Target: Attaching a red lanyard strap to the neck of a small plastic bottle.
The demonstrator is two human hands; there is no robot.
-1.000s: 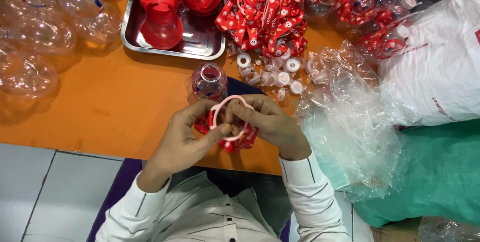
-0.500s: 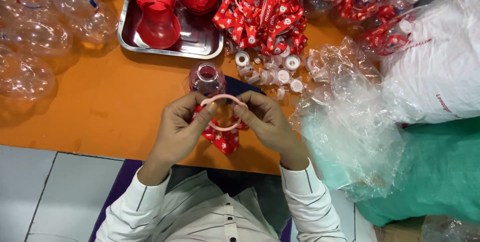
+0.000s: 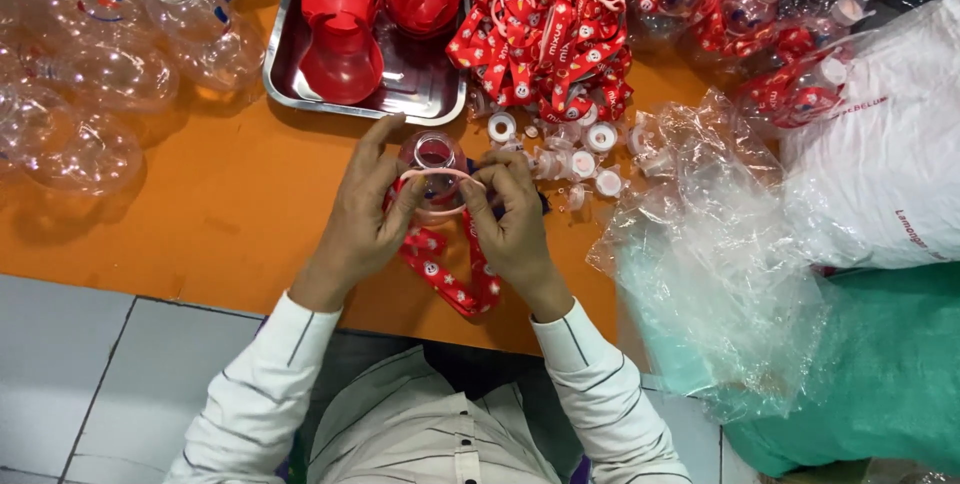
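My left hand [image 3: 365, 214] and my right hand [image 3: 515, 224] together stretch a pale pink rubber ring [image 3: 445, 179] over the neck of a small clear bottle [image 3: 432, 152] standing on the orange table [image 3: 230, 204]. A red patterned strap [image 3: 445, 279] hangs from the ring and lies looped on the table between my wrists. Each hand pinches one side of the ring.
A steel tray [image 3: 400, 104] holds red plastic parts [image 3: 345, 39]. A heap of red patterned straps [image 3: 545, 34] lies behind. Small white caps [image 3: 585, 154] are scattered nearby. Clear bottles [image 3: 90, 84] fill the left; finished bottles [image 3: 770, 34] and plastic bags [image 3: 720, 234] lie right.
Both hands moved away from my body toward the bottle, carrying the ring from above the table up to the bottle's neck. The strap now trails behind them.
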